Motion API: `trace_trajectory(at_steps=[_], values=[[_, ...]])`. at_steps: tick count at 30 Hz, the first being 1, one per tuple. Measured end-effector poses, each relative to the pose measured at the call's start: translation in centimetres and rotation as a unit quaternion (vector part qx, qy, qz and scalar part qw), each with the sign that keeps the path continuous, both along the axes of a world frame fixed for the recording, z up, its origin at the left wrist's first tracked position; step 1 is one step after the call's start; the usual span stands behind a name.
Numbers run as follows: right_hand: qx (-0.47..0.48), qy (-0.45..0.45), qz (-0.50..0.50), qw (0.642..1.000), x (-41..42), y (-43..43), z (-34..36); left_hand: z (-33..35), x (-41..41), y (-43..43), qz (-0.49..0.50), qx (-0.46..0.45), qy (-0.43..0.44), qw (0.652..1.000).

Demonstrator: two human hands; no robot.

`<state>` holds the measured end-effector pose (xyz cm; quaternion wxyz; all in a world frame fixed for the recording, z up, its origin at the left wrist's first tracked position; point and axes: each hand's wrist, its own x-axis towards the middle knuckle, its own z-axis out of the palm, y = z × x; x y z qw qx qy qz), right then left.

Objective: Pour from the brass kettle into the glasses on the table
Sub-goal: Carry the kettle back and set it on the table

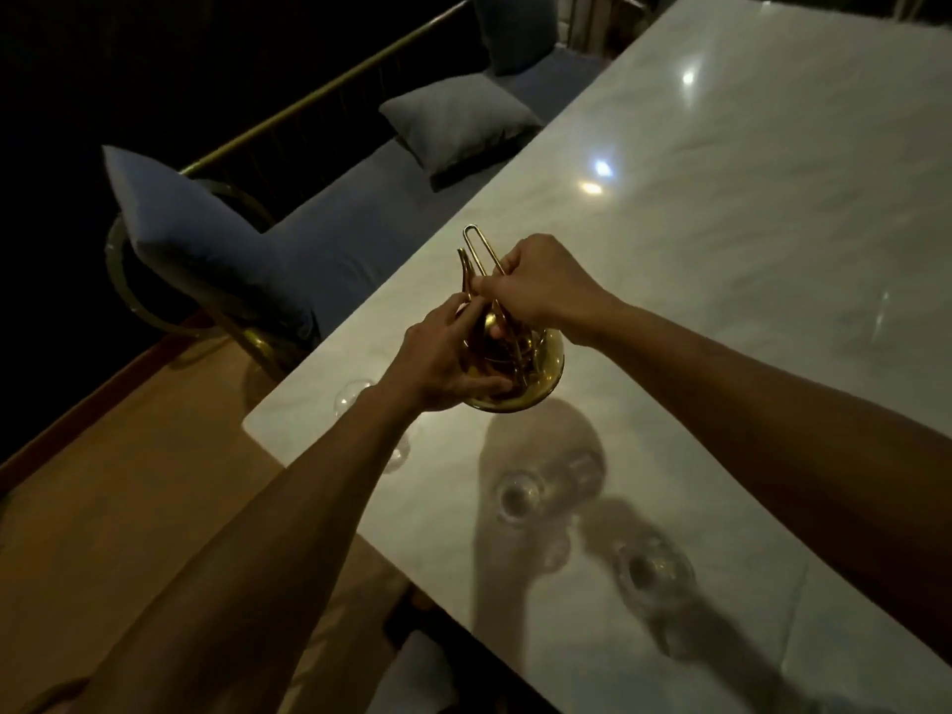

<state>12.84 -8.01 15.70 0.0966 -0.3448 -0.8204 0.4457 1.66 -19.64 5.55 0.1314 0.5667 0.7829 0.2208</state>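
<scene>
The brass kettle (536,376) is near the left edge of the white marble table (747,224), its thin looped handle sticking up. My right hand (541,283) grips the handle from above. My left hand (443,363) is wrapped around the kettle's left side, near the lid. Whether the kettle rests on the table or is lifted I cannot tell. Clear glasses stand on the table nearer to me: one (517,499) in the middle, another (651,569) to its right, and one (353,396) at the table's left edge, partly hidden by my left forearm.
A blue cushioned bench (335,239) with grey pillows (458,126) and a brass rail runs along the table's left side. A wooden floor (113,481) lies below the table's near left corner. The room is dim, with lamp reflections on the marble.
</scene>
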Motion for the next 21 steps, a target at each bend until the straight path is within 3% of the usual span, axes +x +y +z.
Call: trace_trajectory(at_steps=[8,21], values=[[-0.038,-0.038,-0.156,0.986,2.1,4.1,-3.7,-3.6,-0.7,8.6,-0.146,-0.081,-0.013,0.986],[-0.089,-0.071,-0.386,0.915,6.2,6.3,-9.4,-9.4,2.5,16.1,-0.352,-0.129,-0.038,0.926]])
